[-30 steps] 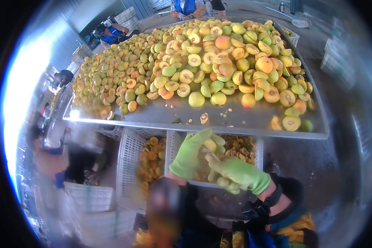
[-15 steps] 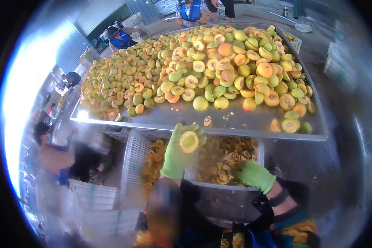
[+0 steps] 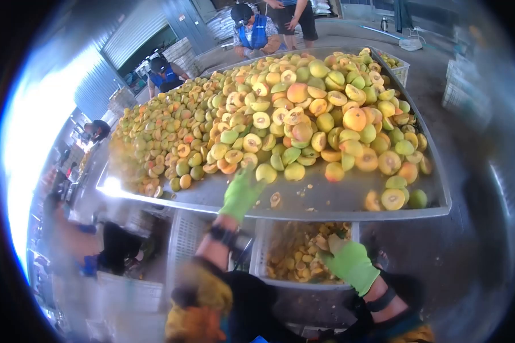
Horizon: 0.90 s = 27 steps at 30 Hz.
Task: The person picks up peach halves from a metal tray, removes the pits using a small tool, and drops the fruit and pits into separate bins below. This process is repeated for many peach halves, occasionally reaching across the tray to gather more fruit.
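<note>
Many whole and halved peaches (image 3: pixel 303 123), yellow-green with some red blush, lie heaped on the metal table (image 3: pixel 337 197). My left hand (image 3: pixel 241 193), in a green glove, reaches over the table's front edge, fingers stretched and apart at the nearest peaches; no peach shows in it. My right hand (image 3: pixel 353 264), also green-gloved, is low over a white crate (image 3: pixel 309 284) of cut fruit pieces (image 3: pixel 300 257). Its fingers are curled; tan shows at their tips, and what they hold, if anything, I cannot make out. A loose cut piece (image 3: pixel 275 199) lies near the front edge.
Another white crate (image 3: pixel 183 246) stands left of the fruit crate, under the table edge. People (image 3: pixel 256 33) in blue vests are at the table's far side, and another person (image 3: pixel 86 240) is at the left. More crates (image 3: pixel 129 291) stand at lower left.
My left hand has moved forward onto the table; the peach half it held no longer shows in it. My right hand stays over the crate. The view has tilted up.
</note>
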Each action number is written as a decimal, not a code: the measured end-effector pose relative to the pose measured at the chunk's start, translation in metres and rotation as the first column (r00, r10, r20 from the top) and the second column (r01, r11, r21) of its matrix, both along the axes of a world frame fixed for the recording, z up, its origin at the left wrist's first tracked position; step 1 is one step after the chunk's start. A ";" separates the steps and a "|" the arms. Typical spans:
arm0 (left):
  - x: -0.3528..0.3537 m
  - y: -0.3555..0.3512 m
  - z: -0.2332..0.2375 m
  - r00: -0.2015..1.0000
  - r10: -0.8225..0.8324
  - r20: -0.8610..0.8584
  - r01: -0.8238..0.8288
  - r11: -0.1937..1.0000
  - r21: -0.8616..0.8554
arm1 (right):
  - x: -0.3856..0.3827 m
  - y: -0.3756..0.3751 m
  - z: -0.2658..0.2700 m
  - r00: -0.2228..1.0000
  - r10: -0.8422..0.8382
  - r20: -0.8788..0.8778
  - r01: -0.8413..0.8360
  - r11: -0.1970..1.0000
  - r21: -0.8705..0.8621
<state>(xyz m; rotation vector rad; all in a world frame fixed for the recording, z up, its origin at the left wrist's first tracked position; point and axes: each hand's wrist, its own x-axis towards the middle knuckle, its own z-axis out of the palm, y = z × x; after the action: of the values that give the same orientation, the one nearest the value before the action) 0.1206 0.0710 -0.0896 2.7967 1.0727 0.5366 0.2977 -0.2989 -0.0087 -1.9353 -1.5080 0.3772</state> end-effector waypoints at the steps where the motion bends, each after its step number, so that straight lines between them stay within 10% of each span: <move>1: 0.025 -0.001 0.013 1.000 -0.011 0.010 0.011 1.000 -0.002 | 0.002 0.002 0.001 0.999 -0.001 -0.032 0.001 1.000 0.015; 3: 0.070 -0.020 0.049 0.938 0.113 -0.327 -0.207 0.940 -0.269 | 0.005 0.008 -0.001 0.999 -0.033 0.015 0.033 0.999 -0.001; 7: 0.083 -0.025 0.075 0.871 0.197 -0.450 -0.334 0.909 -0.249 | 0.008 0.013 0.008 0.998 -0.057 0.011 0.056 0.997 0.061; 9: 0.055 -0.031 0.075 0.987 0.043 0.156 0.065 0.777 -0.626 | 0.005 0.016 0.016 0.990 -0.076 -0.116 0.086 0.993 0.085; 11: 0.034 -0.085 0.122 0.878 0.291 0.381 0.282 0.328 -0.901 | -0.005 0.024 0.013 0.986 -0.051 -0.157 0.082 0.978 0.194; 13: 0.010 -0.135 0.127 0.654 0.341 0.675 0.670 0.153 -0.726 | -0.019 0.029 0.016 0.981 -0.010 -0.193 0.070 0.950 0.304; 19: -0.007 -0.223 0.128 0.412 0.679 0.608 0.880 -0.124 -0.458 | -0.058 0.024 0.029 0.987 0.042 -0.153 0.011 0.943 0.332; 24: -0.002 -0.232 0.118 0.387 0.778 0.495 0.894 -0.185 -0.408 | -0.064 0.019 0.030 1.000 -0.012 -0.018 0.015 0.976 0.219; 27: 0.001 -0.234 0.111 0.382 0.786 0.486 0.801 -0.020 -0.598 | -0.068 0.019 0.028 1.000 0.000 -0.005 0.001 0.988 0.152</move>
<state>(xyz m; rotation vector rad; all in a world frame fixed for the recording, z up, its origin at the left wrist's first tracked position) 0.1212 -0.1629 0.0210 0.5458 0.5015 0.6961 0.2295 -0.2798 0.0195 -1.8143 -1.4886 0.2593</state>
